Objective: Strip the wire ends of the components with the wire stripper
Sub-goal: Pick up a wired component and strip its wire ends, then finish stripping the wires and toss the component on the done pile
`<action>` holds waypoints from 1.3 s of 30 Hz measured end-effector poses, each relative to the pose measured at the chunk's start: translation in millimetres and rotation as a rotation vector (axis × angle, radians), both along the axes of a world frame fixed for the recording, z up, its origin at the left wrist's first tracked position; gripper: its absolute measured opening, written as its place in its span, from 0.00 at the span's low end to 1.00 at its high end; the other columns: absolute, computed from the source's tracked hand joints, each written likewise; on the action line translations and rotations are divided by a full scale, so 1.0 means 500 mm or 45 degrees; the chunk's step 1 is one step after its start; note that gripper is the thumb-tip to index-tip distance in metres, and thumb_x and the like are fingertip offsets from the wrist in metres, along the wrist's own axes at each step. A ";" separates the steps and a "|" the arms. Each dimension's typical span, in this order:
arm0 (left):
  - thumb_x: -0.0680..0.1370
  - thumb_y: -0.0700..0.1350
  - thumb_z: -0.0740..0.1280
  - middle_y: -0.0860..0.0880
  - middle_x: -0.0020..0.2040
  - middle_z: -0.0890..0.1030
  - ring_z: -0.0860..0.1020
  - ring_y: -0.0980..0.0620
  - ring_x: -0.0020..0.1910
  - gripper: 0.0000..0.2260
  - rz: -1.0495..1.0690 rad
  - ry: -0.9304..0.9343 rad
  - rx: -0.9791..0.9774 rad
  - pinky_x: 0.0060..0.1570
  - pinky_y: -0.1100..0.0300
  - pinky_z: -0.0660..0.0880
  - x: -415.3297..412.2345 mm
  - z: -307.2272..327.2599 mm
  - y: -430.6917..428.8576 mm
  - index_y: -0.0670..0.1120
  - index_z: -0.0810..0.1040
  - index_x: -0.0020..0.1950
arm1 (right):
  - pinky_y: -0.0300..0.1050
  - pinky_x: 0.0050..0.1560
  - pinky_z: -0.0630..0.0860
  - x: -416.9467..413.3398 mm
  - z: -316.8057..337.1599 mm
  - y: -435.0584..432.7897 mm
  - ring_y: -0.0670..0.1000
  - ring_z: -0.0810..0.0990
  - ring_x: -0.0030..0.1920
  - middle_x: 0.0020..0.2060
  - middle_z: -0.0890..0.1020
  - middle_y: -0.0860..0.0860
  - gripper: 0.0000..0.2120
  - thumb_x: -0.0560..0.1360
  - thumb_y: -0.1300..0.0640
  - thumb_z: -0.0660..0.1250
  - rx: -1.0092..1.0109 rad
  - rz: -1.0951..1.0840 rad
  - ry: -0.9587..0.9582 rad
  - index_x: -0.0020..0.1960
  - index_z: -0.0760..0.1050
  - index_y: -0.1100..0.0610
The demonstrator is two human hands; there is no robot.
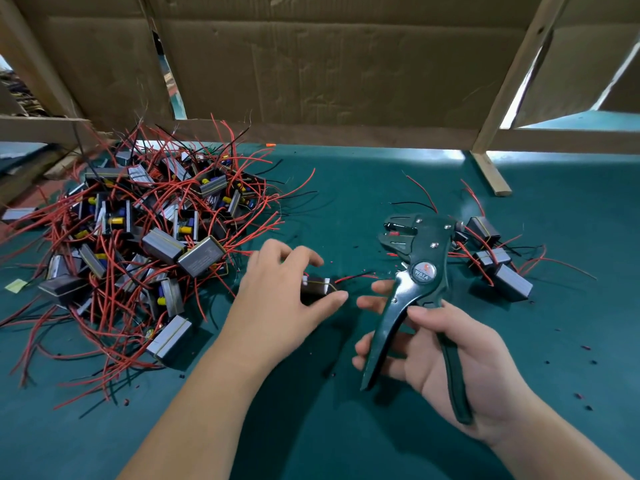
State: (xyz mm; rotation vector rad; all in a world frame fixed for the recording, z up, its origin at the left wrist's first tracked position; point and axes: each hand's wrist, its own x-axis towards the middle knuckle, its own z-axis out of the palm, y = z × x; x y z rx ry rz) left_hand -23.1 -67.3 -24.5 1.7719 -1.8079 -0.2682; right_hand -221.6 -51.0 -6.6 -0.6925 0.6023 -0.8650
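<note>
The component, a small dark box, lies on the counter near the middle, under the left hand. Its red and black wires run right toward the stripper, their ends just short of the tool's head and not yet between its jaws.

The left hand comes in from the lower left with the wrist low. Its fingers arch over the box and the thumb presses its near edge, so it is grasping the component. The right hand holds the stripper upright and tilted slightly left, one handle in the palm and the fingers wrapped round the other. The handles are spread and not squeezed.

As for progress, a few components sit in a small group to the right, behind the tool. They are probably the finished ones, though their wire ends are too small to check. Dark and red scraps dot the counter, which fits some stripping being done. The big tangled pile on the left looks like the work that remains, so the task seems to be at an early stage.

Behind everything stands a cardboard wall on wooden slats.
</note>
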 end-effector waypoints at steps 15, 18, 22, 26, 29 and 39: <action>0.70 0.49 0.68 0.51 0.61 0.73 0.72 0.54 0.63 0.29 -0.315 0.200 -0.323 0.65 0.59 0.65 -0.012 0.038 0.019 0.47 0.66 0.70 | 0.64 0.41 0.77 -0.017 0.006 -0.014 0.64 0.79 0.39 0.54 0.78 0.66 0.27 0.63 0.65 0.67 -0.146 -0.061 0.011 0.62 0.70 0.70; 0.67 0.44 0.66 0.43 0.62 0.73 0.71 0.42 0.63 0.30 0.193 0.054 -0.551 0.65 0.49 0.63 0.014 0.048 0.012 0.39 0.67 0.69 | 0.61 0.46 0.79 -0.035 0.020 -0.034 0.61 0.81 0.43 0.58 0.78 0.62 0.25 0.65 0.65 0.63 -0.325 -0.318 -0.049 0.62 0.70 0.68; 0.67 0.42 0.69 0.40 0.67 0.69 0.64 0.38 0.68 0.31 0.743 -0.026 -0.377 0.67 0.43 0.56 0.046 0.050 0.006 0.41 0.65 0.70 | 0.49 0.54 0.77 -0.076 0.031 -0.057 0.54 0.79 0.49 0.53 0.78 0.57 0.17 0.71 0.69 0.57 -0.608 -0.723 0.030 0.60 0.70 0.63; 0.73 0.40 0.67 0.44 0.60 0.77 0.68 0.42 0.63 0.22 0.769 -0.260 -0.130 0.61 0.47 0.56 0.062 0.028 -0.003 0.47 0.71 0.67 | 0.50 0.53 0.78 -0.097 0.027 -0.064 0.55 0.81 0.48 0.42 0.83 0.50 0.17 0.74 0.70 0.58 -0.693 -0.809 0.113 0.59 0.74 0.57; 0.75 0.37 0.67 0.47 0.55 0.82 0.76 0.43 0.58 0.18 0.624 -0.129 -0.311 0.58 0.48 0.63 0.061 0.029 -0.004 0.47 0.74 0.65 | 0.53 0.50 0.79 -0.094 0.024 -0.062 0.56 0.82 0.48 0.40 0.83 0.51 0.20 0.72 0.67 0.61 -0.691 -0.791 0.176 0.63 0.74 0.56; 0.76 0.44 0.69 0.51 0.45 0.81 0.83 0.45 0.41 0.12 -0.017 1.135 -0.640 0.37 0.57 0.79 -0.002 0.057 0.007 0.51 0.74 0.59 | 0.55 0.53 0.78 -0.082 0.028 -0.038 0.58 0.82 0.49 0.50 0.84 0.52 0.22 0.71 0.55 0.70 -0.820 -0.595 0.215 0.65 0.73 0.52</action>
